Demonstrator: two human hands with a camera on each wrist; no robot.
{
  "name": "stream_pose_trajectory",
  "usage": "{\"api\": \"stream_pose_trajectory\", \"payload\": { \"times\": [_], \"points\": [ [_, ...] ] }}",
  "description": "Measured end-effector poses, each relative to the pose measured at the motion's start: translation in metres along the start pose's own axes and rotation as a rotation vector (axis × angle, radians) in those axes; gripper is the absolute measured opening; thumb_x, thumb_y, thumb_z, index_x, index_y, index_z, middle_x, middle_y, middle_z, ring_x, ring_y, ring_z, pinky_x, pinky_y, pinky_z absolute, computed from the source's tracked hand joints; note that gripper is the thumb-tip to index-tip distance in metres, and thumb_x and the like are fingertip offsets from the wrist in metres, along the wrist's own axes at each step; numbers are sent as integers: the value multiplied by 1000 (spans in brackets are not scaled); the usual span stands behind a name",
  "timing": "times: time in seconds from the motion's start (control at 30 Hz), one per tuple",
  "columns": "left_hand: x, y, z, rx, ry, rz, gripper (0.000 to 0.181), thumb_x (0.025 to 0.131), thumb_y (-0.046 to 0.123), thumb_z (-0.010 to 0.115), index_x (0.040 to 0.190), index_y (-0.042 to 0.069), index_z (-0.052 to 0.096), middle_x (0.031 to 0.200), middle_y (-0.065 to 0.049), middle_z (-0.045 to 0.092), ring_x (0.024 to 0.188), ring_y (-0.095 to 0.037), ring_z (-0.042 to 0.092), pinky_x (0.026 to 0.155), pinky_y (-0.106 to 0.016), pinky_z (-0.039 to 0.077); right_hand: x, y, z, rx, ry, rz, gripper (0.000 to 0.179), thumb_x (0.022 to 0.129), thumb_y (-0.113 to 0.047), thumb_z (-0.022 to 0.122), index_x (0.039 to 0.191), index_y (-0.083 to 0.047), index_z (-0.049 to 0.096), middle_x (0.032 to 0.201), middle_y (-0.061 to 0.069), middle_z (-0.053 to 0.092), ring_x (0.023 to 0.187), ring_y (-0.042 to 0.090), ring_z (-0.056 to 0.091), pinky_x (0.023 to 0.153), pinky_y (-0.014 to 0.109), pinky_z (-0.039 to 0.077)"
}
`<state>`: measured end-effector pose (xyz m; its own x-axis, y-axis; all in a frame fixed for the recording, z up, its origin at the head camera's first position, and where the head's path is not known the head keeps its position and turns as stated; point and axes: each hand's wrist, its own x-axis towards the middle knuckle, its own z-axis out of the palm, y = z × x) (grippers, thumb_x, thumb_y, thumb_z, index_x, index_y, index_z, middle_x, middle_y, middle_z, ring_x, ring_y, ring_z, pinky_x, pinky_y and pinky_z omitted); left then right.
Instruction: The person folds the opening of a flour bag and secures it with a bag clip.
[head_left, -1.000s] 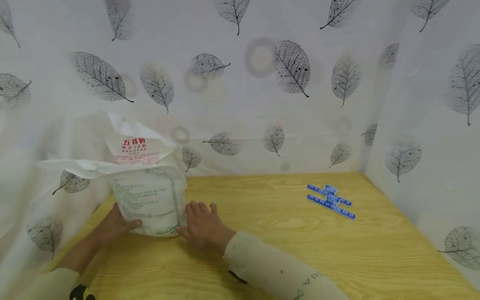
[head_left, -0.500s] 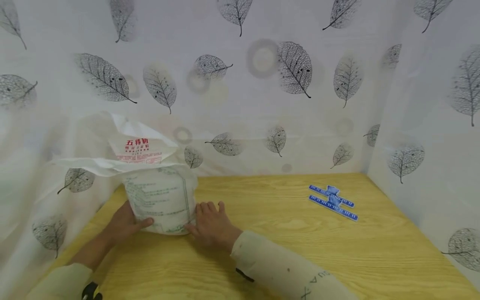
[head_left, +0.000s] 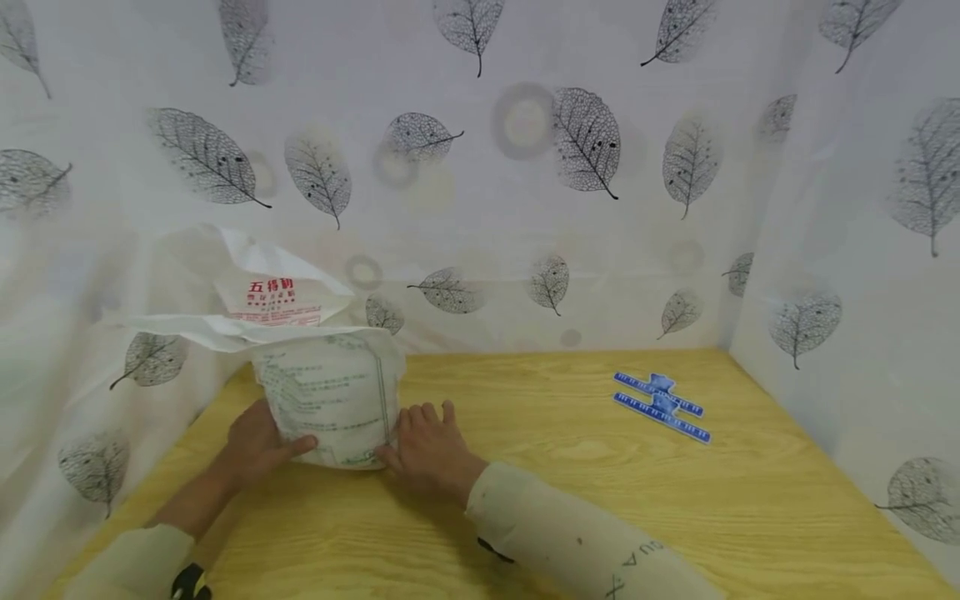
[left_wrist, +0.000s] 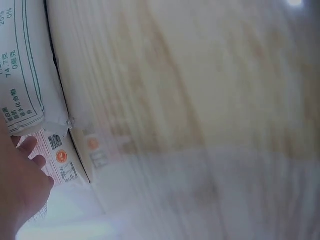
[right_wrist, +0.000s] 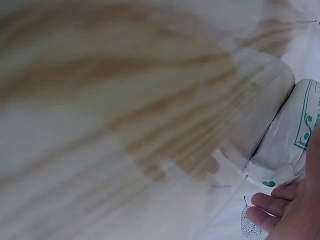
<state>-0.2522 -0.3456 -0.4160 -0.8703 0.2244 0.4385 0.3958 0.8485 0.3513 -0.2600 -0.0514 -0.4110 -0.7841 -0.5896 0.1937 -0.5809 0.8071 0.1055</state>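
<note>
A white flour bag stands upright at the left of the table, green print on its front. Its top gapes, and the back flap with red lettering rises behind the front edge. My left hand grips the lower left side, thumb across the front. On the lower right side my right hand holds the bag, its thumb at the bottom corner. In the left wrist view, the left fingers lie by the base of the bag. The right wrist view shows the right fingers close under its corner.
Two blue ruler-shaped clips lie side by side on the right of the wood-grain table. White sheeting with a leaf pattern encloses the back and both sides, close to the bag on the left.
Both hands have shifted the bag a short way to the right along the table, keeping their hold. The clips lie where they were.
</note>
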Motion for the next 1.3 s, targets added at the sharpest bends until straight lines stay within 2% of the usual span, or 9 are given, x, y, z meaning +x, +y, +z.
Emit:
{"api": "stream_pose_trajectory", "payload": {
  "times": [0.1,0.2,0.33,0.43,0.7,0.9,1.17,1.3],
  "points": [
    [2,6,2,47,26,-12,56,79,47,78,120,16,56,112,-10,64,100,-30,60,74,-40,41,-1,3,-1,15,-6,13,68,102,-65,17,125,-11,50,115,2,57,115,21,51,108,52,31],
    [5,12,4,85,29,-43,63,78,51,78,120,10,54,109,-15,63,97,-33,60,70,-41,41,-2,9,0,33,-15,27,70,101,-66,15,125,-11,51,114,2,57,115,21,50,108,52,30],
    [8,21,6,100,-29,-123,77,82,56,73,127,0,45,117,-25,55,109,-45,52,82,-56,37,-3,16,1,43,-13,42,70,101,-67,15,121,-12,52,111,3,57,113,21,50,108,53,29],
    [8,26,7,99,-59,-154,79,84,58,70,127,-2,41,118,-26,52,113,-48,47,88,-63,33,-6,19,1,48,-10,39,71,101,-68,15,121,-11,53,110,3,58,112,22,50,107,54,29],
    [10,29,13,110,-54,-129,73,87,56,67,125,-1,43,115,-26,52,108,-47,48,84,-62,33,-10,28,2,47,5,41,73,101,-68,16,123,-10,53,117,5,60,116,23,51,109,55,28],
    [13,35,19,103,-29,-115,66,86,57,69,120,5,46,111,-20,52,107,-46,48,82,-59,33,-14,34,2,34,5,39,75,101,-67,13,124,-9,54,119,6,60,116,23,51,108,54,28],
    [17,42,27,96,22,-108,60,82,57,73,112,10,50,99,-12,55,94,-35,51,73,-46,34,-19,44,2,50,25,42,73,101,-67,16,125,-8,54,115,7,60,115,24,52,106,54,30],
    [20,44,34,116,47,-107,64,80,59,73,112,8,49,98,-12,55,93,-35,51,73,-44,33,-21,49,2,33,18,44,75,101,-67,16,127,-7,53,120,7,60,118,25,50,107,54,29]
  ]
}}
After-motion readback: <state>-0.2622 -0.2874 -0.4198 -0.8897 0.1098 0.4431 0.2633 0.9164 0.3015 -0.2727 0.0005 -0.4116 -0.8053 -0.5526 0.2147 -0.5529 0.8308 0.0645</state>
